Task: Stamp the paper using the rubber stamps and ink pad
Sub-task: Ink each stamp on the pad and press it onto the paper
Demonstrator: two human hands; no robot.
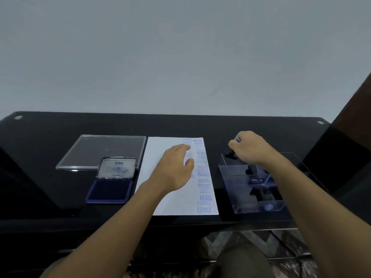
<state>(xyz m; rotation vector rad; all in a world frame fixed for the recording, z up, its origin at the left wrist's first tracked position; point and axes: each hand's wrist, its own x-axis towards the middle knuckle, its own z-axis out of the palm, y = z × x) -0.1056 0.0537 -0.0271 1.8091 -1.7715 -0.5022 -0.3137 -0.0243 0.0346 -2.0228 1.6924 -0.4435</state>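
A white paper [156, 153] lies in the middle of the black table, with several blue stamp marks down its right side. My left hand [173, 169] rests flat on the paper, fingers spread. My right hand [248, 146] is closed around a black rubber stamp [230, 154] with a blue end, held over the far left corner of a clear plastic box [236, 197]. Inside that box lie more black stamps [259, 189]. The open ink pad [109, 190], blue with its lid tilted up, sits left of the paper.
A clear plastic lid [88, 149] lies flat behind the ink pad. The table's front edge [120, 227] runs close to my body. A dark wooden surface [353, 117] stands at the far right. A plain wall fills the background.
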